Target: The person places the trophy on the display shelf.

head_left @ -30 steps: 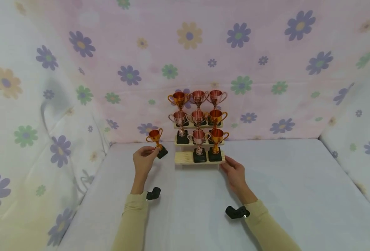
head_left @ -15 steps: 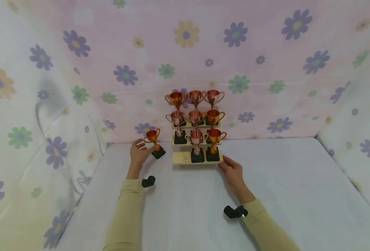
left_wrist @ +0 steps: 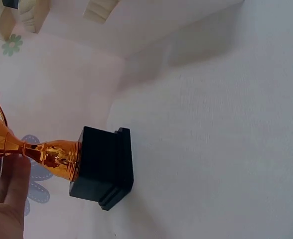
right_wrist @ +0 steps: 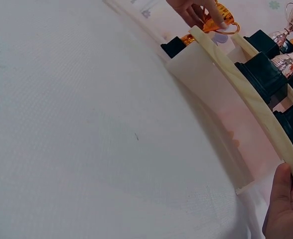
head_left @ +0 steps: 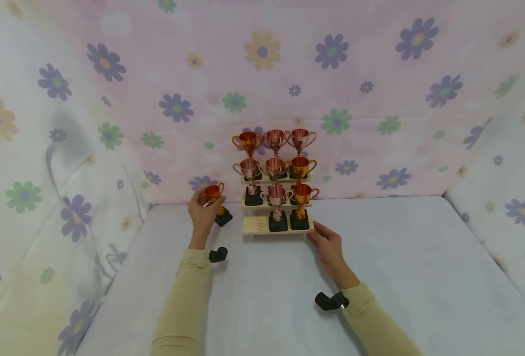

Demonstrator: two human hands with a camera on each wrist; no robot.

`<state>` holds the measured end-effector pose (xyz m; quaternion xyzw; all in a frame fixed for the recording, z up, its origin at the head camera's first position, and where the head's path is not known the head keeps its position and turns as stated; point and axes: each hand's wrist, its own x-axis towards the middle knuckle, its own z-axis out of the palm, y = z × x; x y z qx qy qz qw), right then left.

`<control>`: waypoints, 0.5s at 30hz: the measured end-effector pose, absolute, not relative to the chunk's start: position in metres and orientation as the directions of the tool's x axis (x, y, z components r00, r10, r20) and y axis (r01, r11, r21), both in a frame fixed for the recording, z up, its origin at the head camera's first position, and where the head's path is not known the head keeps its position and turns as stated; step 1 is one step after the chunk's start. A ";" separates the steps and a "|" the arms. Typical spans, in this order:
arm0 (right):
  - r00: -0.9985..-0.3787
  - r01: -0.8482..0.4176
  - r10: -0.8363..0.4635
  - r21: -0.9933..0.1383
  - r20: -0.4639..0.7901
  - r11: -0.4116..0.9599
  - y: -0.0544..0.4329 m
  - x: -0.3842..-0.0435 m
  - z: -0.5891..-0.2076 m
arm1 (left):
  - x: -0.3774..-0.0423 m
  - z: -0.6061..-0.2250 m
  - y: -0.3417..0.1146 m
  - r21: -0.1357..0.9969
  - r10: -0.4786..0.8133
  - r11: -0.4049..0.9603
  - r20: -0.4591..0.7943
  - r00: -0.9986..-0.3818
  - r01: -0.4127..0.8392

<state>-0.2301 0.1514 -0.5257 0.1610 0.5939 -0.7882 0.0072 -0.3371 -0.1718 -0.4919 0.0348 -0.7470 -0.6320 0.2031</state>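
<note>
My left hand (head_left: 202, 216) grips a small gold trophy cup (left_wrist: 59, 155) round its bowl, left of a wooden tiered stand (head_left: 255, 225). The trophy's black square base (head_left: 223, 218) points down and a bit right; whether it touches the table I cannot tell. At the stand's right end, my right hand (head_left: 330, 251) pinches the lowest shelf (right_wrist: 251, 97) between thumb and fingers. That shelf bears a rose-gold trophy (head_left: 277, 196) and a gold trophy (head_left: 301, 194), with bare wood at its left. Three trophies stand on each of the two upper tiers.
A white cloth covers the table (head_left: 271, 291). Flower-print curtain (head_left: 369, 59) hangs close behind the stand and along both sides. Black wrist cameras (head_left: 218, 254) sit on both wrists.
My left hand shifts its hold from the gold trophy's stem up round its bowl, after loosening its fingers midway. The trophy looks more upright than one second ago. My right hand keeps its place on the shelf.
</note>
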 end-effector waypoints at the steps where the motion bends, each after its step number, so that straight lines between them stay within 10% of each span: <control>1: -0.948 0.202 0.181 -0.934 -0.262 -0.294 0.151 -0.230 -0.526 | -0.337 -0.492 -0.171 0.956 -0.320 0.193 0.275 -0.907 0.222; 15: -0.952 0.179 0.187 -0.938 -0.241 -0.296 0.150 -0.231 -0.531 | -0.311 -0.484 -0.170 0.935 -0.347 0.112 0.354 -0.868 0.336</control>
